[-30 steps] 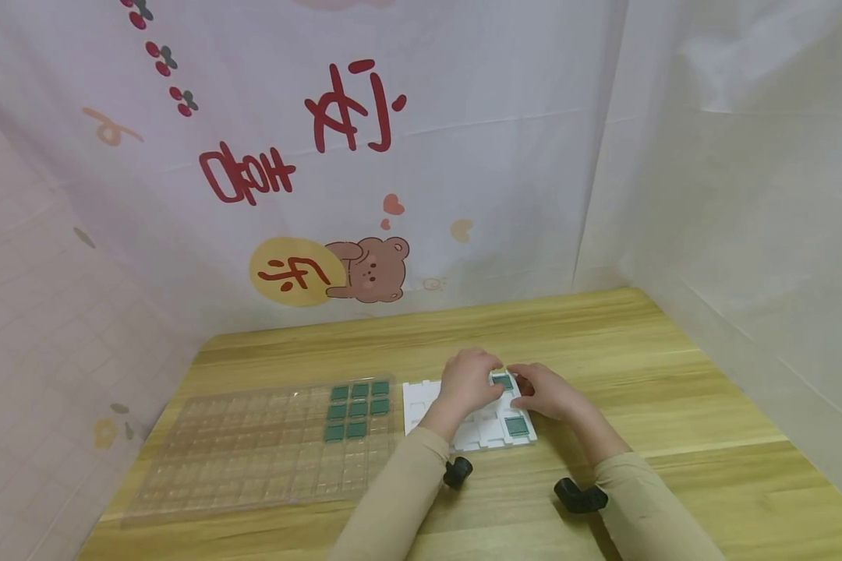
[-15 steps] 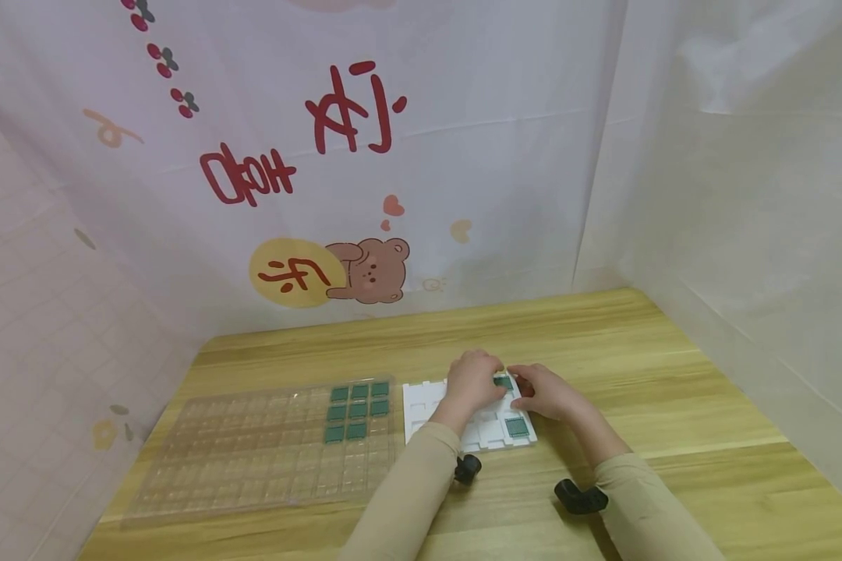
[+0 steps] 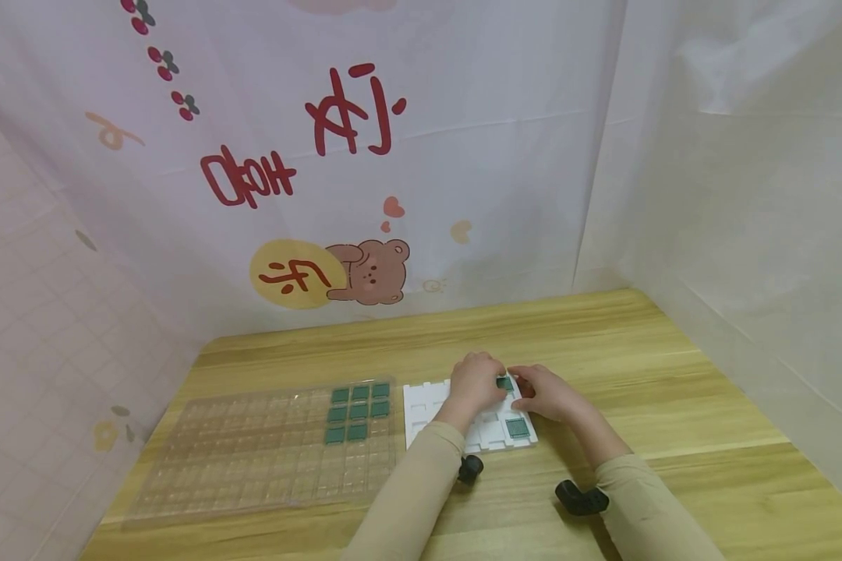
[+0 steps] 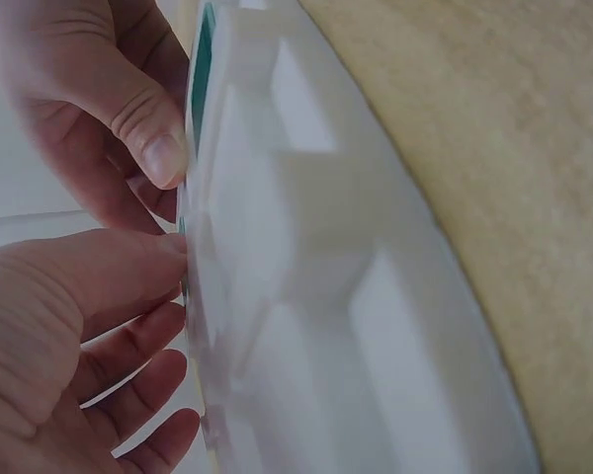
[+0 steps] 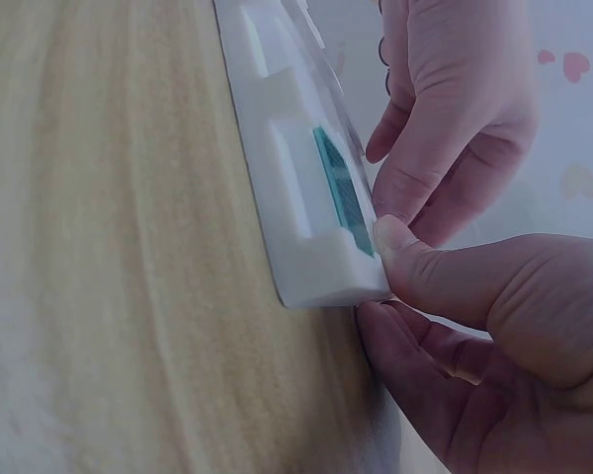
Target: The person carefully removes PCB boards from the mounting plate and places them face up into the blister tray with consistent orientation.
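Observation:
My left hand [image 3: 474, 380] reaches over a white slotted tray [image 3: 489, 433], its thumb and fingertips pinching at a small green circuit board [image 3: 506, 384] in the far right corner. In the left wrist view, only a sliver of that board shows by the thumb. My right hand [image 3: 549, 391] holds the tray's right edge, and the right wrist view shows its thumb on top with fingers against the side and below. A second green circuit board [image 3: 518, 428] lies in the near right slot. The left hand and sleeve hide some of the tray's middle slots.
Left of the white tray lies a wide clear plastic blister tray [image 3: 252, 448]. Several green circuit boards [image 3: 359, 411] sit in pockets at its far right. The wooden table [image 3: 575, 327] meets printed cloth walls at the back and sides.
The left hand and forearm have shifted slightly to the right over the white tray. My right hand has stayed in place at the tray's edge.

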{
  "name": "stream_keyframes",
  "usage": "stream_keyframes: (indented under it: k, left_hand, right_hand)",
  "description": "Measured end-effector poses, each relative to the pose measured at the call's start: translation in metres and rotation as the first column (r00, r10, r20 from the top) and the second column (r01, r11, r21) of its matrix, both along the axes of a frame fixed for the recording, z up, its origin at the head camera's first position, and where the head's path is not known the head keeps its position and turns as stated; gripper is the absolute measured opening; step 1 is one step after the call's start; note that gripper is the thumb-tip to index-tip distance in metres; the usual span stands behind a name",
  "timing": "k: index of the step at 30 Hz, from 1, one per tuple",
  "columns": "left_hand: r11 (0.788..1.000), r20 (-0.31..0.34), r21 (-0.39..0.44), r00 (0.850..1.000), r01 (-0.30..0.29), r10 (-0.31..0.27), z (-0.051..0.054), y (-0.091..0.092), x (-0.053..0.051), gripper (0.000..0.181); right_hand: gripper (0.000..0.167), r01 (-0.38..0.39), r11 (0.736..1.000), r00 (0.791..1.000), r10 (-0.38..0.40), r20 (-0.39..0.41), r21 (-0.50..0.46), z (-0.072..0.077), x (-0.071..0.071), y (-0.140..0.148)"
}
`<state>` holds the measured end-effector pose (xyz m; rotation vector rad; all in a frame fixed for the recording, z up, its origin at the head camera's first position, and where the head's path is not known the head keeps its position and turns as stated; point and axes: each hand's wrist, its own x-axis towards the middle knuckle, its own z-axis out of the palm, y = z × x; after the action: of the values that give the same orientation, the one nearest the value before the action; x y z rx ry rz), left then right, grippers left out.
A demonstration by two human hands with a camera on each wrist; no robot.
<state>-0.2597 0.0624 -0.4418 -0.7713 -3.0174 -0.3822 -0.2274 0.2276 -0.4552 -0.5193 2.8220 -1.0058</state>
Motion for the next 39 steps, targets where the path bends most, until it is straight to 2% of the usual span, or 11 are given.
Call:
stream_keyframes:
  k: [12, 15, 25, 34, 39]
  left_hand:
    - [1.0, 0.01, -0.001, 1.0, 0.006, -0.006, 0.0014, 0.0008, -0.0006, 0.02]
    - [1.0, 0.014, -0.003, 1.0, 0.008, -0.008, 0.0014, 0.0008, -0.0009, 0.017]
    - [1.0, 0.018, -0.009, 1.0, 0.019, -0.019, -0.003, 0.0012, -0.0061, 0.019]
    - [0.999, 0.019, -0.037, 1.0, 0.026, -0.025, -0.0016, 0.0022, -0.0062, 0.022]
    - [0.999, 0.028, -0.039, 0.999, 0.022, -0.021, 0.0007, 0.0026, -0.0063, 0.022]
  right_hand:
    - [0.059, -0.035, 0.999, 0.999, 0.035, 0.003, -0.035, -0.0029, -0.0014, 0.0012]
    - [0.06, -0.023, 1.0, 1.0, 0.023, 0.002, -0.021, -0.0031, -0.001, 0.0012]
    - [0.058, -0.033, 0.999, 0.999, 0.032, -0.012, -0.021, -0.0005, 0.0001, 0.0012]
    - [0.058, -0.012, 1.0, 1.0, 0.012, -0.002, -0.019, -0.0019, -0.0002, 0.0024]
    - [0.058, -0.03, 0.999, 0.999, 0.03, -0.011, -0.022, -0.0015, -0.0009, 0.0021]
